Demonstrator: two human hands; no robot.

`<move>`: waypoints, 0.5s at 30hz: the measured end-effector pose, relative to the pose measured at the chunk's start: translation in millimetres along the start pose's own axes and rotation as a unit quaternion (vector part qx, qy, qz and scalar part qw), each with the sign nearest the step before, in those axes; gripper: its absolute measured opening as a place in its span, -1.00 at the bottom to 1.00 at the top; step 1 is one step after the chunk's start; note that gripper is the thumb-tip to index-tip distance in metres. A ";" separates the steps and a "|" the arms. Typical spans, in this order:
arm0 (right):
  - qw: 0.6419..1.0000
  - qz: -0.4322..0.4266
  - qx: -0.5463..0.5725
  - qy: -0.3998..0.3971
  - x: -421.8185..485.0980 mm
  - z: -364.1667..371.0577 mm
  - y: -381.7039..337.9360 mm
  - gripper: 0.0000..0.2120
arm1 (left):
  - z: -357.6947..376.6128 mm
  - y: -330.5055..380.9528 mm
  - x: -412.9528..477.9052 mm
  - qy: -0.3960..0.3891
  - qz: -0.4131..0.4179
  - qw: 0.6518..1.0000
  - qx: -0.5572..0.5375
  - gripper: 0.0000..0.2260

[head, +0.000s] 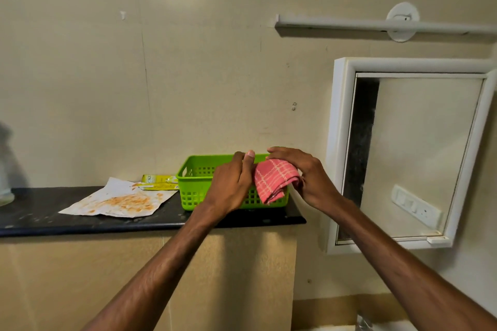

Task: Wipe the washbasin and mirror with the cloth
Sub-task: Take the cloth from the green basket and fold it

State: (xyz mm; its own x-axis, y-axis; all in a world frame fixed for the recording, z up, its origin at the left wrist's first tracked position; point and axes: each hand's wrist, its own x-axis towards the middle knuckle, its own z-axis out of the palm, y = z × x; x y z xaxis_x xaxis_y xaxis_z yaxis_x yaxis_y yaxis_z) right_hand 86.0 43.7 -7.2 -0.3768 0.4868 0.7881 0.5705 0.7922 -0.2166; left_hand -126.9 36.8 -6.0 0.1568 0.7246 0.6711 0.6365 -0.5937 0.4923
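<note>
A folded pink checked cloth (274,179) hangs between my two hands, in front of the right end of a green basket (196,183). My left hand (231,183) grips the cloth's left edge with the thumb up. My right hand (304,177) covers its top and right side. The white-framed mirror (419,153) hangs on the wall to the right of my hands. At the bottom right edge, a sliver of the white washbasin (330,327) and a metal tap (364,321) show.
The basket stands on a dark stone shelf (80,223) beside a stained sheet of paper (118,200) and a yellow packet (160,182). A white rail (376,27) runs above the mirror. A blurred pale object (5,169) sits at the far left.
</note>
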 end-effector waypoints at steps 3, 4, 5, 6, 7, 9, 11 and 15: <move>0.996 0.027 0.040 0.069 24.8 -5.4 -11.8 -0.60 | -2.0 0.7 -3.9 0.048 -0.033 0.994 -0.090 -0.55; 0.994 0.031 0.039 0.096 34.4 -9.3 -16.5 -0.61 | -2.4 0.4 -4.6 0.065 -0.038 0.991 -0.110 -0.55; 0.991 0.036 0.037 0.121 43.2 -13.6 -19.9 -0.61 | -2.1 -0.3 -5.5 0.078 -0.039 0.988 -0.125 -0.55; 0.988 0.040 0.032 0.143 51.9 -19.3 -23.1 -0.61 | -2.3 -0.7 -6.0 0.089 -0.037 0.986 -0.138 -0.57; 0.986 0.045 0.031 0.160 59.7 -25.1 -25.6 -0.57 | -2.9 -0.2 -6.4 0.097 -0.036 0.983 -0.150 -0.61; 0.979 0.068 0.051 0.184 70.8 -40.2 -32.3 -0.52 | -6.7 3.5 -3.9 0.106 -0.032 0.975 -0.190 -0.68; 0.971 0.102 0.077 0.200 73.4 -54.5 -39.2 -0.61 | -12.3 12.6 0.9 0.103 -0.016 0.961 -0.256 -0.67; 0.957 0.190 0.115 0.189 54.2 -72.7 -50.0 -0.90 | -18.0 48.2 9.7 -0.002 -0.032 0.903 -0.428 -0.59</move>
State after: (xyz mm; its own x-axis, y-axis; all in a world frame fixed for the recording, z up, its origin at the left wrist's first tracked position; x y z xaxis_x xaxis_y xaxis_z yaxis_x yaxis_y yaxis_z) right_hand 90.1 3.7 88.2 0.1414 0.6222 0.7700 0.4226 0.6654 -0.6153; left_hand -108.3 8.9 34.2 0.1442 0.7671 0.6252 -0.1728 -0.6025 0.7792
